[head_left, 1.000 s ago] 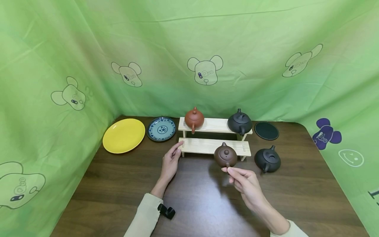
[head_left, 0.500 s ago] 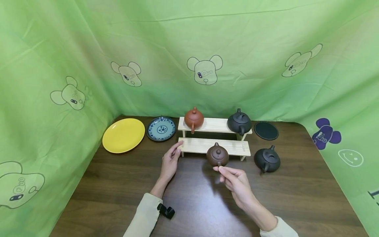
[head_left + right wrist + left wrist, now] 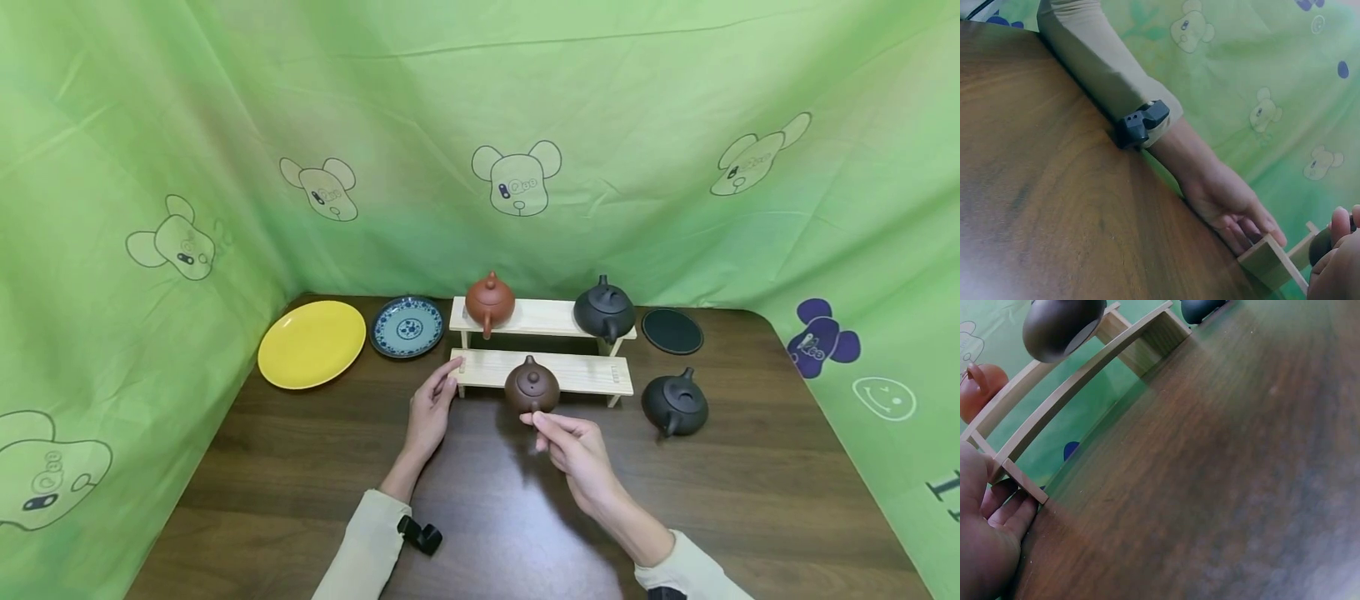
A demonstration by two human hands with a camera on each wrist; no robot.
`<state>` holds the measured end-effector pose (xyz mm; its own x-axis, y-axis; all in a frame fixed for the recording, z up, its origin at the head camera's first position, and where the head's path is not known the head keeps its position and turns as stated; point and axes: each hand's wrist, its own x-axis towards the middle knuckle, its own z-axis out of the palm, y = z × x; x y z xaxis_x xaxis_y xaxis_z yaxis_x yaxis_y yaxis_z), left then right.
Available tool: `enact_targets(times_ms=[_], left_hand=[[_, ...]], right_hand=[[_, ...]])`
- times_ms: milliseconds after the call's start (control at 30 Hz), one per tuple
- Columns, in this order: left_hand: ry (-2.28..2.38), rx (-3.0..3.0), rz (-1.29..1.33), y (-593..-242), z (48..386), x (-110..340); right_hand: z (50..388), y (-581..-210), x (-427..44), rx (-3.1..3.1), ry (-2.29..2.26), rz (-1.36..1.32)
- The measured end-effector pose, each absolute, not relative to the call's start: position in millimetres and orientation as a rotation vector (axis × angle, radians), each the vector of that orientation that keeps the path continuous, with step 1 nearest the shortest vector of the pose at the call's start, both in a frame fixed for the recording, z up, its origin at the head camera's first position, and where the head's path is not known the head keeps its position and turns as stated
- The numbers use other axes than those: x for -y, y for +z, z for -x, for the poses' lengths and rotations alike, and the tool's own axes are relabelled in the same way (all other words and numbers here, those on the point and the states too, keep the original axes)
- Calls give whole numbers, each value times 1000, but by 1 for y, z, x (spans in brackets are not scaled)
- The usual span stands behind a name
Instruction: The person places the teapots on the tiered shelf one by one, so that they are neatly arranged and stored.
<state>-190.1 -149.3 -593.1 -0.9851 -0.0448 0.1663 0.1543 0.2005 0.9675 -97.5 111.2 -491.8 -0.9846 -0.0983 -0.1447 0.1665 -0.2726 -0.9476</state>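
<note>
In the head view my right hand [image 3: 581,458] pinches the handle of a small dark brown teapot [image 3: 532,389] between thumb and fingers. The teapot is upright and raised, overlapping the front edge of the lower step of a two-step wooden stand [image 3: 487,367]. From the left wrist view, the teapot's underside [image 3: 1063,331] appears above the step, with space under it. My left hand [image 3: 430,414] grips the left end of that lower step, its fingers beside the leg. On the upper step sit a reddish-brown teapot [image 3: 490,302] at left and a black teapot [image 3: 604,310] at right.
Another black teapot [image 3: 675,404] stands on the table right of the stand, with a round dark coaster [image 3: 672,331] behind it. Left of the stand lie a blue patterned plate [image 3: 408,327] and a yellow plate [image 3: 312,344]. Green printed cloth [image 3: 517,75] hangs around the table.
My right hand has moved left with the brown teapot, from the right part of the lower step towards its middle. My left hand has stayed on the stand's left end.
</note>
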Motion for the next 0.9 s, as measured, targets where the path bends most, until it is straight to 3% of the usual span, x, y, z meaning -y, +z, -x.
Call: enact_targets(times_ms=[900], left_hand=[[-1911, 2296, 90, -596, 191, 149]], right_hand=[[127, -503, -73, -1808, -2439, -78]])
